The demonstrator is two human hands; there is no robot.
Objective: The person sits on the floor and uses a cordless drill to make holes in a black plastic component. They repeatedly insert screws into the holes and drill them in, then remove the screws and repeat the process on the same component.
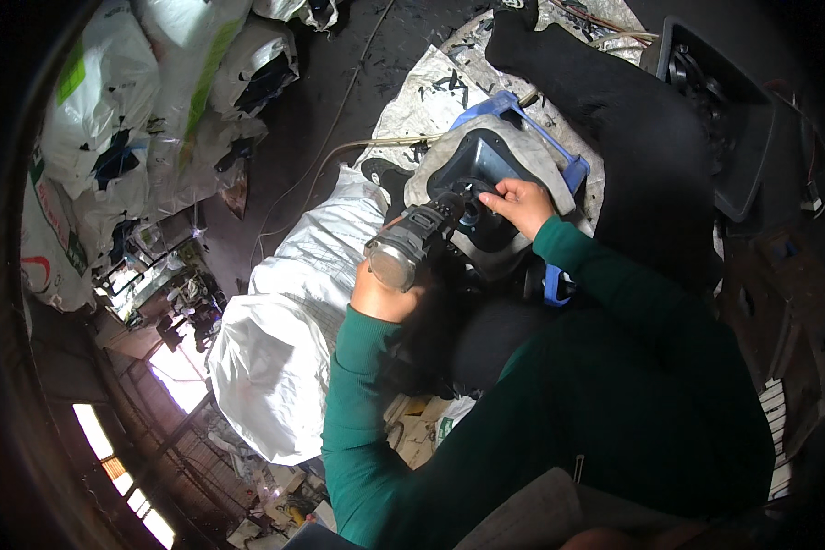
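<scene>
My left hand [382,291] is wrapped round a grey and black power drill [411,240], whose front end points toward a black part. That dark rounded part [472,190] rests in a dark grey tray [513,163] in front of me. With thumb and fingertips pinched, my right hand [520,203] holds the part by its right edge. A grey cloth [442,156] lies under the tray, on a blue plastic frame [541,137] that looks like a stool. Where the drill meets the part is too dark to make out.
White sacks [110,82] are heaped at the far left, and another white sack [280,367] lies beside my left forearm. A black bin [752,119] of dark parts stands at the right. Black scraps lie on a pale sheet [431,78]; a hose [353,144] crosses the floor.
</scene>
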